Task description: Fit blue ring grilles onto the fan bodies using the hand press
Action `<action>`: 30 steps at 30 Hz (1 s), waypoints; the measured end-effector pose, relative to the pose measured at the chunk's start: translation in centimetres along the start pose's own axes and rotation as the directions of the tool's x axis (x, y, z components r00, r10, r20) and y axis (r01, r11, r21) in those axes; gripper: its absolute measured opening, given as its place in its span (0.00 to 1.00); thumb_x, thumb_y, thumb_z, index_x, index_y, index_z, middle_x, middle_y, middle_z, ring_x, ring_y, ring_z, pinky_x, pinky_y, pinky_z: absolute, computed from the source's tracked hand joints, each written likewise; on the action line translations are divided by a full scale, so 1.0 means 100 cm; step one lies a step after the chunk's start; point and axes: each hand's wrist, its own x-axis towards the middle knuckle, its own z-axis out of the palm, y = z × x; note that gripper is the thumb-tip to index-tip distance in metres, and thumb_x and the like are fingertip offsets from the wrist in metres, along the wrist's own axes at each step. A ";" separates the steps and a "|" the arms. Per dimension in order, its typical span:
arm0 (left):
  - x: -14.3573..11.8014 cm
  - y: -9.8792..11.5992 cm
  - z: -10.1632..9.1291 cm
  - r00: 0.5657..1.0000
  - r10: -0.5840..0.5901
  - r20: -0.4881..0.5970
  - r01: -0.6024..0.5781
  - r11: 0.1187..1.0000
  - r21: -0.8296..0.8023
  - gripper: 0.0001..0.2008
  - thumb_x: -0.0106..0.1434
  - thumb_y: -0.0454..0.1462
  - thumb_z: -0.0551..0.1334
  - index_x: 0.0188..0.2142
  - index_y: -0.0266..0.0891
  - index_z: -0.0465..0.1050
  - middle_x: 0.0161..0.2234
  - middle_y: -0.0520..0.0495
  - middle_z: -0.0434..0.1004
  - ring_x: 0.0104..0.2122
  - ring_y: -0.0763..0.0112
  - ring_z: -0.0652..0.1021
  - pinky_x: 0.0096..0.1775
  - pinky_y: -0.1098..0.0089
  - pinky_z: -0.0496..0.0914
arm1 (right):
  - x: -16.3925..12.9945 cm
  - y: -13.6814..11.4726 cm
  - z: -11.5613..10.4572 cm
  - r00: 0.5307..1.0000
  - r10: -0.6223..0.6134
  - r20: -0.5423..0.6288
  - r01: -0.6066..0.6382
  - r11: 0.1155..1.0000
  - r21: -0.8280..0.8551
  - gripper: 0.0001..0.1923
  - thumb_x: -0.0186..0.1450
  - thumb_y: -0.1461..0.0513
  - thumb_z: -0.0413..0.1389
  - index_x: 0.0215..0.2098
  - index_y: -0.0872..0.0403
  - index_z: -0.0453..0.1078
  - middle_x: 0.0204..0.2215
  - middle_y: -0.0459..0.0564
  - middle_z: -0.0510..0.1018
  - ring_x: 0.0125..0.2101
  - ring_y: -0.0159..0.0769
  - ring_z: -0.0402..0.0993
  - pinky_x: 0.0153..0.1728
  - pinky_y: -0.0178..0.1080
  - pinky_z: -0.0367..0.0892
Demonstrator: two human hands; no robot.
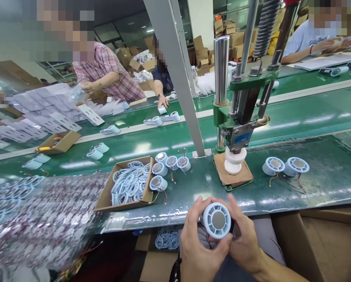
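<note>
- Gripping a pale-blue round part (218, 220) from both sides: left hand (196, 235) and right hand (245, 237), together before the near edge of the green workbench (182, 201).
- Standing beyond, a tall press (247, 105).
- At left, a carton (125, 206) of blue rings (131, 184) beside five similar parts (158, 183).

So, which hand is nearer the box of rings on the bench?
Left. The left hand is right of the box and nearer the camera; the right hand is farther right.
</note>
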 end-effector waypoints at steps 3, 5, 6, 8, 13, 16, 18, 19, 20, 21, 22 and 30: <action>0.003 0.001 -0.002 0.999 0.028 0.033 -0.029 0.999 0.022 0.33 0.61 0.49 0.68 0.62 0.43 0.67 0.54 0.38 0.76 0.54 0.51 0.77 0.55 0.55 0.73 | -0.002 0.003 -0.003 0.996 0.062 0.068 -0.061 0.998 -0.017 0.34 0.62 0.55 0.67 0.65 0.48 0.66 0.51 0.57 0.81 0.48 0.47 0.82 0.51 0.44 0.78; 0.007 0.002 -0.005 0.993 0.056 0.102 -0.054 0.998 -0.016 0.33 0.62 0.55 0.66 0.62 0.43 0.68 0.54 0.37 0.73 0.52 0.52 0.77 0.52 0.58 0.75 | -0.004 0.004 -0.003 0.984 0.150 0.091 -0.155 0.986 0.057 0.32 0.61 0.53 0.67 0.62 0.50 0.70 0.49 0.58 0.82 0.46 0.46 0.83 0.50 0.43 0.79; 0.009 0.002 -0.006 0.988 0.067 0.136 -0.062 0.997 -0.039 0.34 0.62 0.57 0.64 0.62 0.43 0.68 0.54 0.37 0.71 0.53 0.52 0.77 0.51 0.59 0.76 | -0.004 0.005 -0.003 0.977 0.188 0.104 -0.199 0.974 0.110 0.32 0.61 0.51 0.67 0.61 0.51 0.71 0.48 0.58 0.82 0.44 0.45 0.83 0.48 0.41 0.79; 0.011 0.003 -0.010 0.980 0.086 0.179 -0.074 0.994 -0.075 0.36 0.63 0.61 0.59 0.63 0.43 0.68 0.57 0.35 0.68 0.56 0.50 0.76 0.52 0.58 0.75 | -0.003 0.006 -0.002 0.964 0.233 0.129 -0.257 0.942 0.215 0.33 0.60 0.49 0.67 0.60 0.51 0.72 0.47 0.57 0.83 0.42 0.43 0.84 0.44 0.38 0.80; 0.016 0.005 -0.013 0.979 0.113 0.170 -0.095 0.989 -0.111 0.25 0.69 0.54 0.57 0.57 0.43 0.73 0.56 0.37 0.74 0.55 0.53 0.77 0.53 0.60 0.74 | -0.003 0.006 0.003 0.951 0.266 0.160 -0.306 0.887 0.346 0.31 0.60 0.52 0.68 0.59 0.48 0.73 0.48 0.54 0.83 0.42 0.40 0.84 0.44 0.35 0.79; 0.018 0.005 -0.008 0.993 0.108 0.041 -0.101 0.984 -0.148 0.18 0.72 0.46 0.55 0.49 0.42 0.80 0.46 0.41 0.81 0.45 0.60 0.82 0.45 0.65 0.77 | -0.010 0.008 0.008 0.947 0.295 0.128 -0.321 0.892 0.317 0.31 0.58 0.54 0.70 0.59 0.49 0.73 0.49 0.56 0.82 0.45 0.43 0.83 0.48 0.39 0.79; 0.019 0.004 -0.005 0.998 0.064 -0.024 -0.067 0.982 -0.174 0.19 0.74 0.44 0.53 0.43 0.41 0.83 0.41 0.42 0.83 0.40 0.63 0.83 0.42 0.68 0.77 | -0.015 0.010 0.012 0.950 0.290 0.116 -0.312 0.899 0.306 0.32 0.57 0.55 0.70 0.59 0.49 0.74 0.50 0.56 0.82 0.46 0.45 0.82 0.50 0.42 0.78; 0.020 0.004 -0.003 0.999 0.035 -0.041 -0.042 0.981 -0.190 0.20 0.74 0.44 0.53 0.41 0.41 0.84 0.40 0.43 0.83 0.39 0.64 0.83 0.41 0.70 0.77 | -0.016 0.011 0.013 0.953 0.281 0.111 -0.301 0.902 0.309 0.32 0.57 0.56 0.71 0.59 0.49 0.73 0.51 0.56 0.81 0.47 0.45 0.82 0.51 0.42 0.77; 0.020 0.004 -0.002 0.999 0.007 -0.048 -0.017 0.978 -0.206 0.21 0.74 0.44 0.53 0.40 0.41 0.84 0.39 0.43 0.83 0.39 0.65 0.83 0.41 0.71 0.77 | -0.018 0.012 0.015 0.956 0.271 0.108 -0.291 0.904 0.312 0.32 0.57 0.57 0.70 0.59 0.48 0.73 0.51 0.56 0.81 0.47 0.44 0.82 0.51 0.42 0.77; 0.021 0.003 -0.001 0.998 -0.019 -0.052 0.007 0.975 -0.224 0.21 0.74 0.44 0.52 0.39 0.41 0.84 0.39 0.44 0.84 0.38 0.65 0.83 0.40 0.71 0.77 | -0.018 0.013 0.015 0.958 0.266 0.105 -0.286 0.906 0.313 0.32 0.57 0.57 0.71 0.59 0.47 0.73 0.51 0.56 0.81 0.47 0.44 0.82 0.52 0.42 0.77; 0.021 0.003 -0.001 0.998 -0.045 -0.050 0.031 0.970 -0.243 0.22 0.74 0.45 0.52 0.38 0.41 0.85 0.38 0.44 0.84 0.38 0.66 0.83 0.40 0.72 0.77 | -0.018 0.014 0.016 0.958 0.268 0.103 -0.287 0.906 0.311 0.33 0.57 0.57 0.71 0.60 0.47 0.73 0.51 0.55 0.82 0.47 0.44 0.82 0.51 0.42 0.77; 0.021 -0.004 -0.005 0.993 -0.098 0.064 0.112 0.954 -0.278 0.21 0.73 0.47 0.54 0.44 0.40 0.84 0.45 0.41 0.82 0.44 0.61 0.82 0.45 0.69 0.76 | -0.015 0.013 0.012 0.943 0.305 0.131 -0.326 0.925 0.193 0.34 0.54 0.58 0.72 0.58 0.51 0.74 0.50 0.56 0.82 0.44 0.45 0.83 0.50 0.43 0.78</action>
